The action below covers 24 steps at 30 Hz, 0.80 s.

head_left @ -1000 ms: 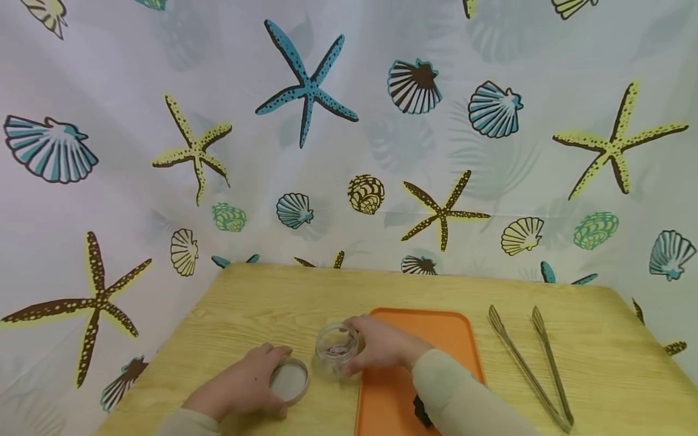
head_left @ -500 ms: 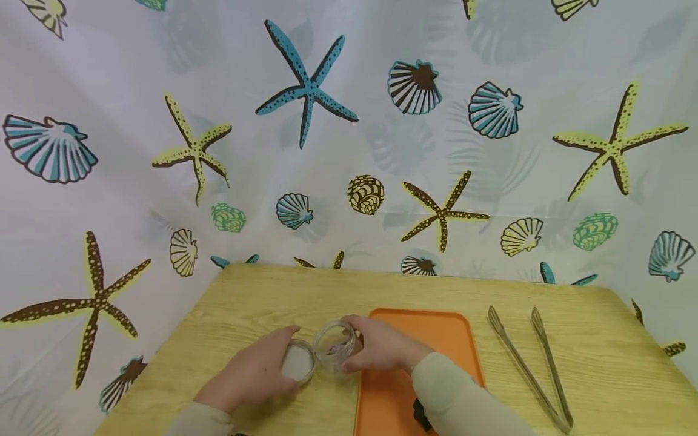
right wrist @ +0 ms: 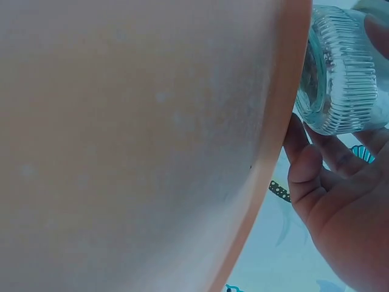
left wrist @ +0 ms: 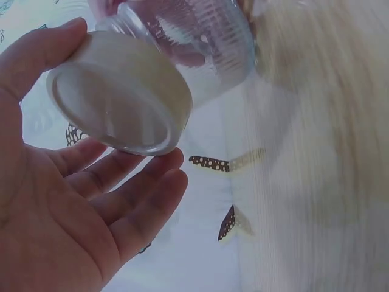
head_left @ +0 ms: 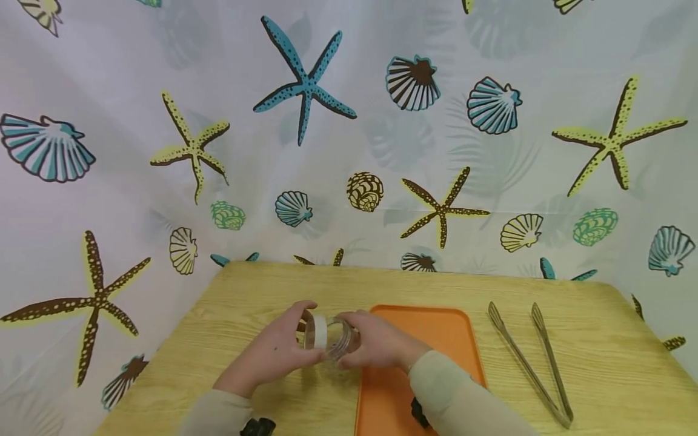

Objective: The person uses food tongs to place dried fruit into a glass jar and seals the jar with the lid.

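My left hand [head_left: 278,345] holds a white, shallow round lid [left wrist: 130,91] by its rim, thumb on one side and fingertips on the other. The lid stands on edge beside the mouth of a clear glass jar [head_left: 338,344]; whether they touch is hard to tell. My right hand [head_left: 378,340] grips the jar's far-right side, and the jar leans with its mouth toward the lid. Ribbed glass and a thick base of the jar [right wrist: 346,73] show in the right wrist view. What lies inside the jar is not clear now.
An orange tray [head_left: 431,321] lies right of the jar, partly under my right forearm. Metal tongs [head_left: 525,363] rest spread on the wooden table [head_left: 262,287] farther right. A curtain [head_left: 349,133] printed with starfish and shells hangs behind the table.
My left hand has moved right with the lid and turned it from nearly face-up onto its edge, up to the jar. The jar has tipped toward the lid in my right hand.
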Available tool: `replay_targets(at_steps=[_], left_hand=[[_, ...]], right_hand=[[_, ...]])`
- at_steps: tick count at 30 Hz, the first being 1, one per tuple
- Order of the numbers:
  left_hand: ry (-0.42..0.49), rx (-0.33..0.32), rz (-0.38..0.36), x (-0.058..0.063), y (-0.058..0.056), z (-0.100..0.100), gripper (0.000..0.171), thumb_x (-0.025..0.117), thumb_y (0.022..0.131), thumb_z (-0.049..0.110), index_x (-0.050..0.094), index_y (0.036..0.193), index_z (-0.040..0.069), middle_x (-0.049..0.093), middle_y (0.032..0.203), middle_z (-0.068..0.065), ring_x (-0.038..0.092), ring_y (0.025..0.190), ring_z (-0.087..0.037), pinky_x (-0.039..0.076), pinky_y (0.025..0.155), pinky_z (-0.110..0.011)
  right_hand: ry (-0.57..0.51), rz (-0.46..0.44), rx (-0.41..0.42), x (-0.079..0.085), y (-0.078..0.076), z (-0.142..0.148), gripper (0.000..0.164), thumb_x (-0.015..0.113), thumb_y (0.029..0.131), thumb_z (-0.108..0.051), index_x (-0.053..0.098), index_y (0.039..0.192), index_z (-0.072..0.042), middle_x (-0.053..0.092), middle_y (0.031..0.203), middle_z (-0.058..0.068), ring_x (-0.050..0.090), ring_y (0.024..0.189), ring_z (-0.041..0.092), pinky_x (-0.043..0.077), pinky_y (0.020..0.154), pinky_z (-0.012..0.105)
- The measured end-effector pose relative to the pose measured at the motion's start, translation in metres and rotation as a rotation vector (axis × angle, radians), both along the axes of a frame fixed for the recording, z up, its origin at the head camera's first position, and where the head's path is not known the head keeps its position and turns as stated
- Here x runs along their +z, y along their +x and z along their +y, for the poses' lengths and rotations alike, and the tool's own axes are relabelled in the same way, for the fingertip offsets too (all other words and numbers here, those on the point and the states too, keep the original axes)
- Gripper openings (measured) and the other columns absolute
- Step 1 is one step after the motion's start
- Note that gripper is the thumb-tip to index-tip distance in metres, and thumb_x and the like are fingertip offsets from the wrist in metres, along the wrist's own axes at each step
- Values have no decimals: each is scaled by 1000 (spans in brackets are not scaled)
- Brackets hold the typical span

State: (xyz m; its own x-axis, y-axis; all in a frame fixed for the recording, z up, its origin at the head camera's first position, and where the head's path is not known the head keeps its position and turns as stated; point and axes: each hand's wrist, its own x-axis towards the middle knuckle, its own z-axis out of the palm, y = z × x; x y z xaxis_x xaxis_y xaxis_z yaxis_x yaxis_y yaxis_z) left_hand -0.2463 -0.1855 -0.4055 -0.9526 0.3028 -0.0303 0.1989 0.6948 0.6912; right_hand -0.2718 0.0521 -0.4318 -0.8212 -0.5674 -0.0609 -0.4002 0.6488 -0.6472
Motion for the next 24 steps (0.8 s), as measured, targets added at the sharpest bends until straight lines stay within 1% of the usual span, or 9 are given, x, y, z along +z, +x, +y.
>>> replay_targets(at_steps=[4, 8, 12, 18, 24], left_hand=[[4, 5, 5, 0, -1, 5, 87, 86, 79, 43, 42, 148, 16, 56, 132, 0, 57, 120, -22, 53, 89, -46], [-12, 6, 21, 2, -1, 9, 83, 85, 79, 46, 46, 145, 15, 56, 134, 0, 57, 115, -20, 53, 86, -43], [-27, -3, 47, 4, -1, 12, 80, 85, 79, 50, 50, 142, 14, 56, 134, -2, 59, 107, -19, 54, 81, -41], [-49, 6, 56, 3, -1, 17, 78, 85, 78, 51, 54, 138, 13, 58, 129, -3, 59, 99, -19, 55, 78, -40], [-62, 13, 53, 4, -2, 21, 80, 84, 77, 54, 54, 139, 12, 58, 130, -3, 59, 99, -20, 55, 77, -41]], right_hand=[[-8, 3, 0, -1, 0, -1, 87, 86, 78, -44, 46, 152, -24, 55, 132, -4, 56, 107, 11, 51, 89, 35], [1, 8, 0, -1, 1, -1, 89, 85, 78, -46, 44, 153, -23, 54, 134, -3, 55, 110, 12, 51, 91, 36], [3, 5, 5, -1, 1, -1, 90, 84, 78, -48, 43, 154, -24, 53, 135, -3, 55, 114, 14, 50, 94, 38], [-17, -10, 16, -2, 1, -1, 87, 84, 80, -48, 43, 154, -26, 53, 128, -5, 56, 108, 13, 51, 91, 37], [-28, -13, 27, -2, 0, -1, 85, 84, 80, -47, 45, 153, -26, 52, 122, -7, 55, 102, 12, 50, 88, 34]])
